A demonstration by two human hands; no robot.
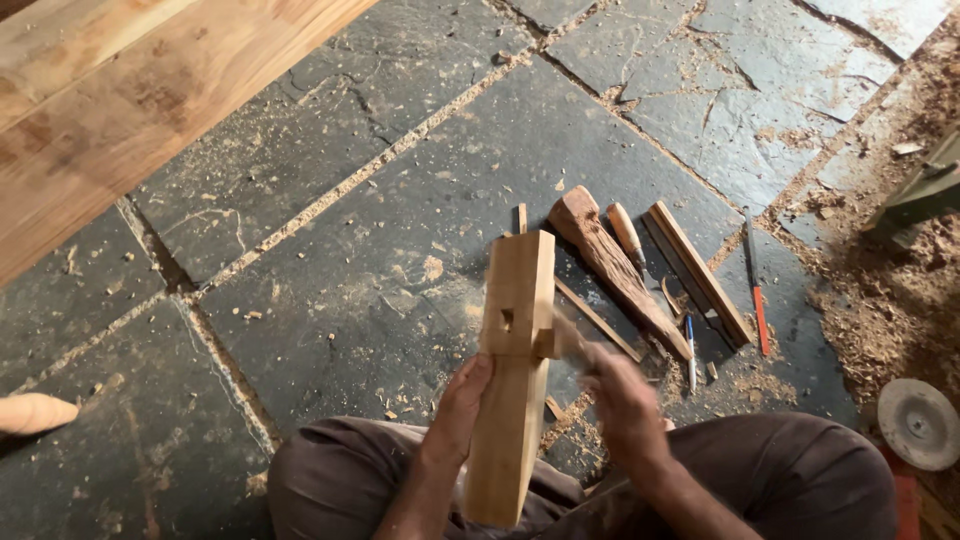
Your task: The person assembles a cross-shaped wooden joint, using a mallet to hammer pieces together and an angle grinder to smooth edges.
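Pale wooden block [515, 370] upright over lap, mortise facing up. Left hand [455, 410] wrapped around its lower edge. Right hand [620, 400] blurred at the mortise side; grip unclear, possibly pinching a small peg. Steadier left-hand hold advised.

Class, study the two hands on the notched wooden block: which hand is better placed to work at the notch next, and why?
Probably the right hand. It is blurred, close beside the notch, with what looks like a small wooden piece at the block's edge. The left hand has its grip around the wooden block lower down, steadying it upright, so it is occupied.
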